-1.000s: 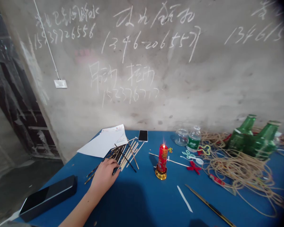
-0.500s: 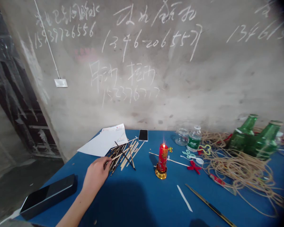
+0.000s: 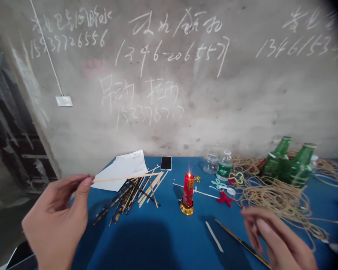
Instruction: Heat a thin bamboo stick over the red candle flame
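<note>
Pale wooden stick [image 3: 126, 177] is pinched in the left hand [image 3: 56, 221], held above the left side of the counter [image 3: 163, 247] near the pile of sticks [image 3: 124, 198]; the right hand [image 3: 276, 240] is kept half open, gripping nothing, by a long metal rod [image 3: 233, 237] near the front edge.

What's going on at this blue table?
A person is working at a blue table. Their left hand pinches a long, thin wooden stick, raised above a pile of sticks. Their right hand is across the table, holding nothing visible, just above a long metal strip and near a heap of tan cord. A lit red candle stands between the hands.
</note>
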Tool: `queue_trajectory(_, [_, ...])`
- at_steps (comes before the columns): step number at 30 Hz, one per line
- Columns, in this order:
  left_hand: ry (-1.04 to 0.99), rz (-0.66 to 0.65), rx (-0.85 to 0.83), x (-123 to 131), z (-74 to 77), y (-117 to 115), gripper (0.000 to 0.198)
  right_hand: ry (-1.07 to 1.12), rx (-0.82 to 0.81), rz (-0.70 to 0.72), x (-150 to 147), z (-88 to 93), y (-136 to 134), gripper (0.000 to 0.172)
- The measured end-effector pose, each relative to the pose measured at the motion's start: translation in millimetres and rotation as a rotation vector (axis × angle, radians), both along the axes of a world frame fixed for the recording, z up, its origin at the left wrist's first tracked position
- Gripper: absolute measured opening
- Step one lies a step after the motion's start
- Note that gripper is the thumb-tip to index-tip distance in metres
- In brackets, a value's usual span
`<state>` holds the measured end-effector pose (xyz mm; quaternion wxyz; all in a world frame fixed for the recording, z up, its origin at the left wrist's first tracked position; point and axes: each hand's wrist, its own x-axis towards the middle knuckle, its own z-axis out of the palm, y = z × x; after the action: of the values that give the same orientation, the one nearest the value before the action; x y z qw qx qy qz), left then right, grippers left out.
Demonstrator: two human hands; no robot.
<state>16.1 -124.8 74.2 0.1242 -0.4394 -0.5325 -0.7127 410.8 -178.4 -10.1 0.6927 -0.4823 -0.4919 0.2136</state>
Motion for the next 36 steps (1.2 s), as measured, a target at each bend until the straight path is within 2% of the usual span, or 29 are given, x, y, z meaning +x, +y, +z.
queue_trajectory(3, [-0.044, -0.219, 0.095, 45.1, 11.8, 16.9, 0.024, -0.108, 0.065, 0.132, -10.5, 47.9, 38.3, 0.044])
queue_trajectory(5, [-0.044, -0.400, 0.098, 74.6, 10.5, 40.6, 0.020, -0.109, 0.061, 0.200, -15.2, 66.4, 68.3, 0.052])
queue_trajectory(6, [-0.052, -0.497, 0.089, 88.2, 7.0, 54.1, 0.020, -0.071, 0.048, 0.225, -15.9, 70.1, 82.7, 0.055])
queue_trajectory(8, [-0.073, -0.674, 0.057, 111.3, -4.7, 79.9, 0.020, 0.032, 0.001, 0.307, -14.1, 66.9, 107.4, 0.056])
queue_trajectory(10, [-0.111, -0.791, 0.022, 127.8, -20.1, 99.4, 0.021, 0.202, 0.012, 0.349, -9.3, 53.3, 123.8, 0.053])
queue_trajectory(14, [-0.109, -0.965, -0.065, 142.5, -48.4, 112.1, 0.021, 0.433, 0.106, 0.280, 0.7, 21.3, 132.4, 0.049])
queue_trajectory(17, [-0.093, -0.998, -0.112, 145.3, -58.8, 108.6, 0.018, 0.469, 0.193, 0.181, 6.6, 9.9, 130.7, 0.047])
queue_trajectory(22, [-0.021, -0.945, -0.196, 148.4, -62.9, 103.5, 0.015, 0.454, 0.211, -0.010, 17.0, 5.7, 134.9, 0.049])
queue_trajectory(30, [0.012, -0.933, -0.190, 152.3, -64.3, 101.4, 0.015, 0.463, 0.198, 0.014, 16.8, 5.4, 134.8, 0.051])
queue_trajectory(33, [0.008, -0.903, -0.187, 150.2, -65.7, 101.8, 0.016, 0.481, 0.213, -0.004, 18.4, 5.3, 135.1, 0.051])
queue_trajectory(36, [0.077, -0.927, -0.187, 148.3, -67.1, 102.1, 0.018, 0.489, 0.214, -0.038, 22.4, 5.6, 136.2, 0.051])
